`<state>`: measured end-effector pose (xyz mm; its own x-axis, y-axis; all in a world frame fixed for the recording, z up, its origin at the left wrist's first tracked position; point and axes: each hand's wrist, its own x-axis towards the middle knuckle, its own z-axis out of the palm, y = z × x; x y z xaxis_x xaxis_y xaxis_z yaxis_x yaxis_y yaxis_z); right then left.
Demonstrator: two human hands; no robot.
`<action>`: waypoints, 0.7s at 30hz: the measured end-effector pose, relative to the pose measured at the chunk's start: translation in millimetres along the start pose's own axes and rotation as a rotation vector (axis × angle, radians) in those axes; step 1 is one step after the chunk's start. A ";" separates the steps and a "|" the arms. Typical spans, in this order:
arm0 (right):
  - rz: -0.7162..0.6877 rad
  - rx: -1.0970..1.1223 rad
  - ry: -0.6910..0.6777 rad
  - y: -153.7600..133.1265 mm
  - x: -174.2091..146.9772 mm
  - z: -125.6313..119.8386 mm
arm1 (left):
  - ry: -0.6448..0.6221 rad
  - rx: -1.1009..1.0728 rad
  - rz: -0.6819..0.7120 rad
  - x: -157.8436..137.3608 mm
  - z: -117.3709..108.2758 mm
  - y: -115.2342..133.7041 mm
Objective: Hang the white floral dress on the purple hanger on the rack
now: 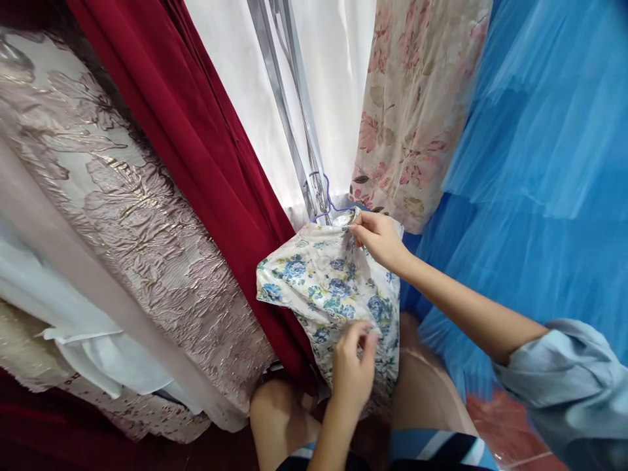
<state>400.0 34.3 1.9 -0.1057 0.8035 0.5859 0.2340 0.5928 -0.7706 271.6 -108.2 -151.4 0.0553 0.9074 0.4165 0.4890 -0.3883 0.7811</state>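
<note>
Handling the neckline (328, 229) seems the step in hand: the right fingers (369, 221) pinch the floral garment (318, 271), hung below them on a purple hanger (328, 193); the left fingers (352, 337) curl at its front, grip unclear; the next move likely calls for a steady neckline

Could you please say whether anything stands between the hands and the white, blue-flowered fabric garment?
Nothing visible does: the right hand pinches the white, blue-flowered fabric garment at the neckline; the left hand is over it.

the garment (314, 281) is blue-flowered white, its hanger (328, 191) purple.
</note>
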 end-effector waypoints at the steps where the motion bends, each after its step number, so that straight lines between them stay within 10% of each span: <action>1: 0.131 0.193 -0.015 2.5 -4.1 3.3 | 0.075 0.000 0.022 17.1 -15.5 9.0; 4: 0.428 0.641 0.011 7.7 -14.2 14.2 | 0.182 0.090 0.194 78.3 -60.9 39.7; 9: 0.312 0.805 0.088 8.6 -22.3 26.0 | 0.060 0.361 0.426 159.7 -91.7 59.6; 16: 0.287 0.665 0.109 34.1 -27.3 53.6 | 0.301 0.338 0.526 172.9 -95.0 64.4; 21: 0.415 0.552 0.068 73.1 -60.2 61.4 | 0.615 0.248 0.412 180.1 -156.1 45.7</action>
<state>364.1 32.7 -105.1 -0.0483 0.9752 0.2160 -0.2855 0.1938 -0.9386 168.0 12.4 32.0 -0.1823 0.4181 0.8899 0.7181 -0.5616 0.4109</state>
